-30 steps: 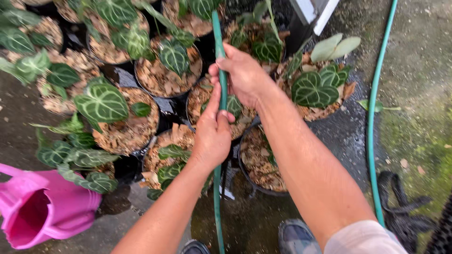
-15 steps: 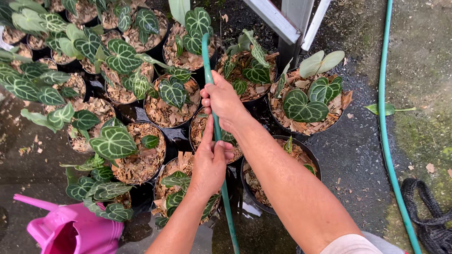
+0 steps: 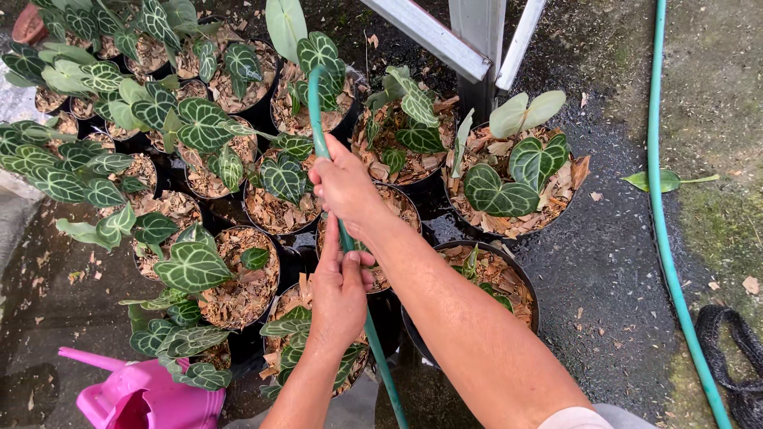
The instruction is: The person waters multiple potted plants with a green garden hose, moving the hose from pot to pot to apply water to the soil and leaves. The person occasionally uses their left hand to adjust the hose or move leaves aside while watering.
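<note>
Pink watering can and green hose cut off at bottom edge.

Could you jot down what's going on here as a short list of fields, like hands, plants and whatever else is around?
left hand: wrapped around the hose, nearer the body
right hand: grips the hose farther along
hose: green, thin, its end over the pots
pots: black, crowded together, filled with dry leaf mulch
plants: dark heart-shaped leaves with pale veins
watering can: pink, bottom left
ground: dark and wet
second hose run: lies along the ground at right
</note>
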